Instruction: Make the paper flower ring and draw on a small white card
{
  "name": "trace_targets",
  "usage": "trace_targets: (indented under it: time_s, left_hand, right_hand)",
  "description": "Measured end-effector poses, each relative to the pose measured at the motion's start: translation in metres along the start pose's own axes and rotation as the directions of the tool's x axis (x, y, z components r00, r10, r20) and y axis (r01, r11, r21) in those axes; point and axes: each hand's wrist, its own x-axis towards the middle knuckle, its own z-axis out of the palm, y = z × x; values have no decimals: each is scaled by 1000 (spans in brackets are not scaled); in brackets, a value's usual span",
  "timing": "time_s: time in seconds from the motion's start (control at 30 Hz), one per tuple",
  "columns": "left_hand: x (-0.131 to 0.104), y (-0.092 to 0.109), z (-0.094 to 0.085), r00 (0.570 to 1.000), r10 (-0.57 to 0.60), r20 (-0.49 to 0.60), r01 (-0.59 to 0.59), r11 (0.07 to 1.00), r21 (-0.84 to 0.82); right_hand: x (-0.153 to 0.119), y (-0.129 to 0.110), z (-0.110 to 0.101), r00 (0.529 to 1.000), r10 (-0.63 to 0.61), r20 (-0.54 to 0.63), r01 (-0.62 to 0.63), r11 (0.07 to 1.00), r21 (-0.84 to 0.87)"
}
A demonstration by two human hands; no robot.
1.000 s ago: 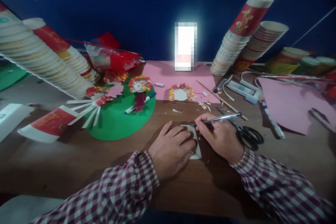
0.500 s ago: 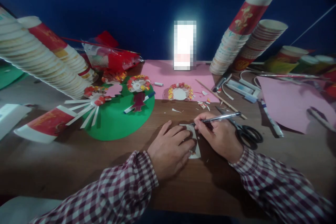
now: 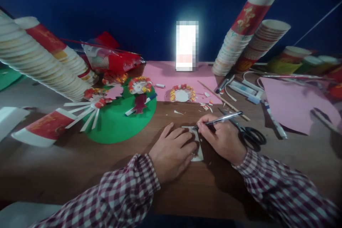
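Pen (image 3: 226,117), pinched in the closed grip of the right hand (image 3: 220,137), could skid onto the worktop (image 3: 184,199) if the left hand (image 3: 172,153), open and flat over the paper piece (image 3: 199,156), presses too lightly.

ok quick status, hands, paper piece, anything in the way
Left hand resting on white paper piece, partly covering it. Right hand gripping pen, tip by paper's far end. Possible obstacle: black-handled scissors close beside right hand.

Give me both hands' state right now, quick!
Left hand: open, laid over the pale piece.
Right hand: closed, holding a pen.
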Motion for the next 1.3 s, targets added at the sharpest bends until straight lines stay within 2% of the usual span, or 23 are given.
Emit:
trace_targets:
  time_s: [0.37,0.87,1.03,1.3]
  left_hand:
    - [1,0,-2,1000,6,-5,-6,1000,-1]
    - [2,1,-7,998,8,58,-8,1000,14]
    - [1,-1,-3,1000,9,26,-9,1000,9]
    - [1,0,-1,1000,-1,8,1,1000,13]
  right_hand:
    - [-1,-1,1,1000,1,-16,-1,1000,0]
    - [0,-2,-3,1000,5,16,-6,1000,11]
    - [0,-2,-2,1000,-16,-2,16,1000,9]
    - [1,0,-2,999,-18,34,17,999,37]
